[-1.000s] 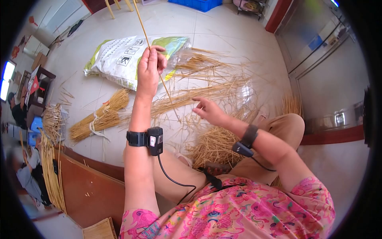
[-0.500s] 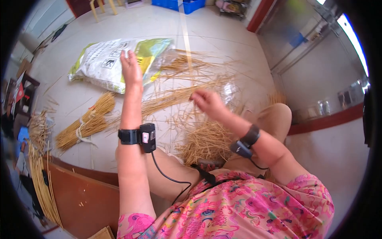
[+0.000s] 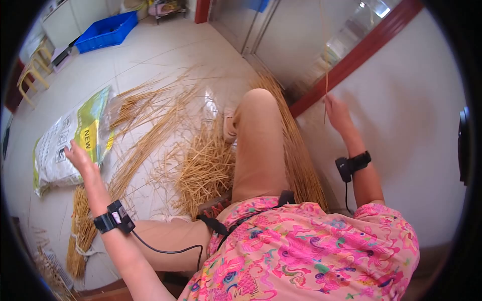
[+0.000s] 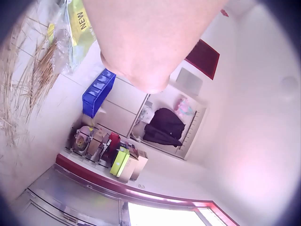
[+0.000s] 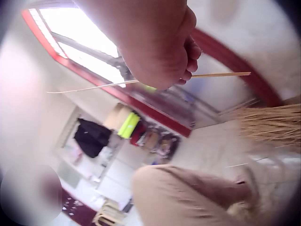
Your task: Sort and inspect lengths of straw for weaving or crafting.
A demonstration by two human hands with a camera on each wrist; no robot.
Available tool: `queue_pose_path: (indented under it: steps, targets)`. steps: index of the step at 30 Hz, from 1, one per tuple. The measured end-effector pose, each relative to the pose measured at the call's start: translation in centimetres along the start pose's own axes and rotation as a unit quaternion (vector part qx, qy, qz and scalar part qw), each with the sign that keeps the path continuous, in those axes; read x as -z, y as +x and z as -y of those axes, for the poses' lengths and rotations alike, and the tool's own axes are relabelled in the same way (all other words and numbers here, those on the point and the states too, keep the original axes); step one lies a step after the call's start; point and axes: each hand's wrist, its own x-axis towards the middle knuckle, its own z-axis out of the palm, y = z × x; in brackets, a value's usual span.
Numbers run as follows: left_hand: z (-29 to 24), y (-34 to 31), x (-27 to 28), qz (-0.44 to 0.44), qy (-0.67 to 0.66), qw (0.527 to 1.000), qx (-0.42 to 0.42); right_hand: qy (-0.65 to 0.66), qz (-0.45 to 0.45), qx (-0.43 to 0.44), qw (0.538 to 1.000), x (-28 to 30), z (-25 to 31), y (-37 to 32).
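My right hand (image 3: 339,115), raised at the right beside the white wall, pinches a thin straw stalk (image 3: 327,65) that stands nearly upright. In the right wrist view the same stalk (image 5: 221,75) sticks out on both sides of the curled fingers. My left hand (image 3: 79,158) is held out at the left with its fingers loosely extended and nothing in them. It overlaps a white and green plastic sack (image 3: 52,148) in the head view. Long stalks (image 3: 304,160) lean in a thick bunch between my right leg and the wall.
A heap of short straw pieces (image 3: 206,165) lies by my foot. Loose long stalks (image 3: 145,153) spread over the tiled floor. A tied straw bundle (image 3: 80,236) lies at the lower left. Farther off are a blue crate (image 3: 106,32) and glass doors (image 3: 281,45).
The stalk has passed from my left hand to my right, which has swung out to the right with it. My left hand's fingers have loosened. The head view has turned right.
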Motion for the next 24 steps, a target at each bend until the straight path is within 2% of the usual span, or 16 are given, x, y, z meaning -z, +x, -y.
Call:
queue_pose_path:
  steps: [2, 4, 6, 8, 10, 12, 15, 18, 20, 22, 24]
  targets:
    - [0.5, -0.5, -0.1, 0.011, -0.009, 1.0, 0.01, -0.127, 0.098, -0.09, 0.983, -1.5, -4.8, -6.2]
    - [0.3, -1.2, -0.1, 0.014, -0.002, 1.0, 0.027, -0.136, 0.184, -0.136, 0.964, -2.8, -7.8, -12.4]
    - [1.4, -0.3, 0.4, 0.032, 0.022, 0.998, 0.043, -0.22, 0.184, -0.071, 0.955, -4.1, -12.1, -19.1]
    - [1.9, -0.2, 0.5, 0.021, 0.057, 0.997, 0.049, -0.217, 0.327, -0.191, 0.9, -5.4, -17.2, -26.9]
    - [2.3, 0.0, 0.5, -0.008, 0.097, 0.994, 0.047, -0.241, 0.402, -0.202, 0.86, -5.7, -20.9, -33.7]
    - [3.5, 1.1, 0.7, -0.018, 0.138, 0.989, 0.037, -0.253, 0.451, -0.279, 0.809, -4.3, -20.0, -36.3]
    - [4.7, 1.9, 1.1, -0.024, 0.184, 0.982, 0.02, -0.252, 0.517, -0.291, 0.764, -2.0, -19.3, -38.8]
    - [4.4, 1.3, 0.7, -0.019, 0.174, 0.984, 0.028, -0.247, 0.559, -0.242, 0.754, -0.2, -19.7, -40.9]
    - [3.2, -0.2, 0.4, -0.005, 0.144, 0.988, 0.05, -0.25, 0.552, -0.294, 0.739, -0.1, -22.0, -43.4]
    - [4.0, 0.4, 0.6, -0.004, 0.179, 0.983, 0.034, -0.256, 0.551, -0.338, 0.718, -0.1, -23.8, -45.3]
    - [5.0, 1.0, 0.8, -0.004, 0.202, 0.979, 0.025, -0.263, 0.57, -0.341, 0.7, 0.6, -24.2, -45.2]
